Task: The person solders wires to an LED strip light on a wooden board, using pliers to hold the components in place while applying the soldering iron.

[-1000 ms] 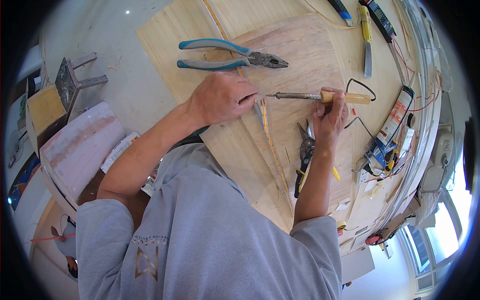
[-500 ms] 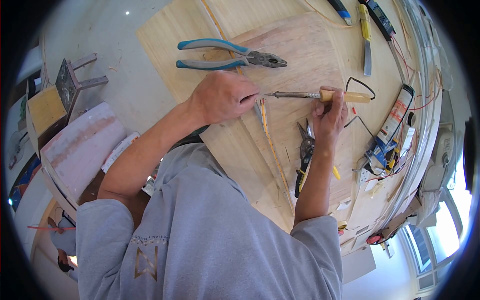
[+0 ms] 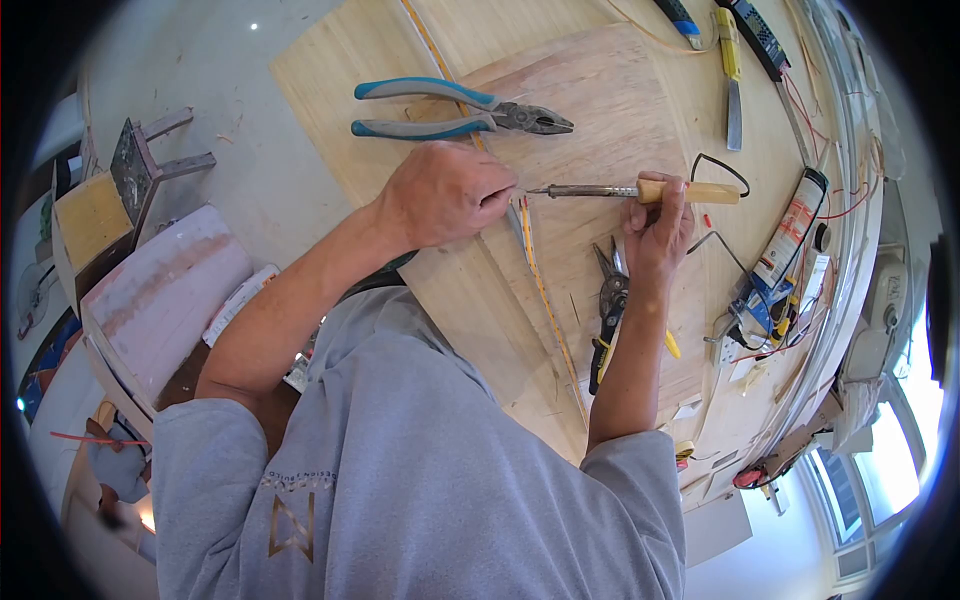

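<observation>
My right hand [image 3: 660, 222] grips the wooden handle of a soldering iron [image 3: 590, 191], whose tip points left. Close to that tip, the fingers of my left hand [image 3: 445, 195] are pressed together; what they hold is too small to make out. A narrow yellow-orange strip [image 3: 536, 262] runs down the wooden board [image 3: 600, 100] from just below the iron's tip. Above my left hand lie pliers [image 3: 430, 90] with blue-grey handles, their jaws slightly apart. Snips [image 3: 612, 300] with black and yellow handles lie partly behind my right forearm.
A yellow-handled scraper [image 3: 731, 80] and a blue-black tool [image 3: 680, 20] lie at the top right. A sealant tube in a blue gun [image 3: 790, 235] and red wires are on the right. Left are a stool [image 3: 140, 165] and, lower down, another person [image 3: 120, 465].
The soldering iron's tip has shifted very slightly left, closer to my left fingers. In the background at the lower left, the other person has changed posture. My left hand looks still.
</observation>
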`<state>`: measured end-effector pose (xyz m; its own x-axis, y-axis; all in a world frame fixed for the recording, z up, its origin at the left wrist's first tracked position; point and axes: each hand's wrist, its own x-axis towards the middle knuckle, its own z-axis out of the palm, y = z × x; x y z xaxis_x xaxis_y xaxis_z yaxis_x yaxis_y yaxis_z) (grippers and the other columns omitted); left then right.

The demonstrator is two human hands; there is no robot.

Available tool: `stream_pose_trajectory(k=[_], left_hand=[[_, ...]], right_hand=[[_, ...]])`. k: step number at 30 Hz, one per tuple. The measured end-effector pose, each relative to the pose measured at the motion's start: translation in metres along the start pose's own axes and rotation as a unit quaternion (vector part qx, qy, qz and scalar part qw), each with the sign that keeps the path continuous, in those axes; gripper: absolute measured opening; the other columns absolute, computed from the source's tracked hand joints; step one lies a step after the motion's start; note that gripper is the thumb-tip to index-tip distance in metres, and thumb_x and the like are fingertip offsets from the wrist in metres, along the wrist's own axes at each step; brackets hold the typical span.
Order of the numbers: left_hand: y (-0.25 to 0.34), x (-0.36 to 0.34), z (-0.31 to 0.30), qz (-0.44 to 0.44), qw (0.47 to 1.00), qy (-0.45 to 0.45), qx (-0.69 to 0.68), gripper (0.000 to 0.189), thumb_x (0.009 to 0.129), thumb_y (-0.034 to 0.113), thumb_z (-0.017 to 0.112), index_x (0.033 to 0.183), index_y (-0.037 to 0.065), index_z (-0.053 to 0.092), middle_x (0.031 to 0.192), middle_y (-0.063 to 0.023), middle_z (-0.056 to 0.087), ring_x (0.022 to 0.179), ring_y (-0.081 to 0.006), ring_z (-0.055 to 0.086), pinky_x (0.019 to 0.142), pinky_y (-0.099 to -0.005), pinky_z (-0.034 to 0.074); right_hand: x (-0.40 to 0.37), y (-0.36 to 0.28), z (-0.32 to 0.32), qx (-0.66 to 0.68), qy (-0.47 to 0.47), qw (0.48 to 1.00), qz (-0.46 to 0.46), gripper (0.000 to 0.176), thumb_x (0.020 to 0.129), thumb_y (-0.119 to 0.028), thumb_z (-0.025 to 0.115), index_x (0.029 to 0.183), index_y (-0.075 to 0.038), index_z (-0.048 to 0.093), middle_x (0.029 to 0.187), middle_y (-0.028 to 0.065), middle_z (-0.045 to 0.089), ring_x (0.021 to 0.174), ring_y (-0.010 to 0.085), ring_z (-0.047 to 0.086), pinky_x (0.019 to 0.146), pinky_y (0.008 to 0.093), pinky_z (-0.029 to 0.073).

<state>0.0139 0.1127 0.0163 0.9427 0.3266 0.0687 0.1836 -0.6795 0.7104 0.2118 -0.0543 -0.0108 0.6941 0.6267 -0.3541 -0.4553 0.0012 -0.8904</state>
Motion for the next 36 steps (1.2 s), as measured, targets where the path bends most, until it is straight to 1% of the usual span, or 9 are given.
stream_pose_trajectory(k=[7,16,22,28,36], left_hand=[[-0.0013,-0.0004,-0.0005,0.008,1.0,-0.006,0.012,0.007,0.072,0.009,0.067,0.078,0.005,0.065,0.066,-0.0088,0.059,0.062,-0.0258,0.059,0.058,-0.0354,0.048],[-0.0003,-0.0009,0.0002,-0.006,1.0,-0.015,0.017,0.008,0.072,0.009,0.067,0.079,0.005,0.065,0.068,-0.0086,0.061,0.063,-0.026,0.061,0.059,-0.0349,0.049],[-0.0016,-0.0012,0.0013,-0.002,1.0,-0.009,0.021,0.009,0.072,0.009,0.067,0.079,0.005,0.066,0.068,-0.0089,0.061,0.064,-0.0259,0.061,0.059,-0.0349,0.049],[-0.002,-0.0006,0.0024,0.006,1.0,-0.011,0.027,0.007,0.072,0.01,0.067,0.076,0.005,0.063,0.066,-0.0076,0.059,0.063,-0.0259,0.06,0.059,-0.0352,0.049],[-0.0034,-0.0013,0.0055,0.029,0.998,-0.005,0.062,0.008,0.072,0.01,0.067,0.076,0.006,0.061,0.066,-0.0065,0.058,0.064,-0.0247,0.06,0.058,-0.0352,0.049]], right_hand=[[-0.0008,-0.0023,0.0029,-0.011,0.005,1.0,0.001,0.036,0.099,-0.033,0.048,0.093,0.001,0.058,0.056,0.0026,0.045,0.046,0.0105,0.042,0.044,0.0237,0.035],[-0.0001,-0.0007,0.0028,-0.014,0.012,1.0,-0.003,0.037,0.099,-0.033,0.048,0.093,0.001,0.058,0.056,0.0029,0.045,0.045,0.0106,0.042,0.045,0.0236,0.035],[-0.0002,-0.0016,0.002,-0.009,0.001,1.0,0.001,0.037,0.098,-0.034,0.049,0.092,0.001,0.058,0.057,0.0026,0.046,0.045,0.0103,0.042,0.044,0.0234,0.035],[-0.0002,-0.0007,0.0011,-0.009,0.004,1.0,0.003,0.037,0.098,-0.035,0.05,0.092,0.001,0.058,0.057,0.0025,0.046,0.046,0.0103,0.042,0.044,0.0235,0.035],[-0.0004,-0.0014,0.002,-0.016,0.0,1.0,0.0,0.037,0.098,-0.035,0.049,0.092,0.001,0.058,0.057,0.0026,0.046,0.046,0.0102,0.042,0.044,0.0233,0.035]])
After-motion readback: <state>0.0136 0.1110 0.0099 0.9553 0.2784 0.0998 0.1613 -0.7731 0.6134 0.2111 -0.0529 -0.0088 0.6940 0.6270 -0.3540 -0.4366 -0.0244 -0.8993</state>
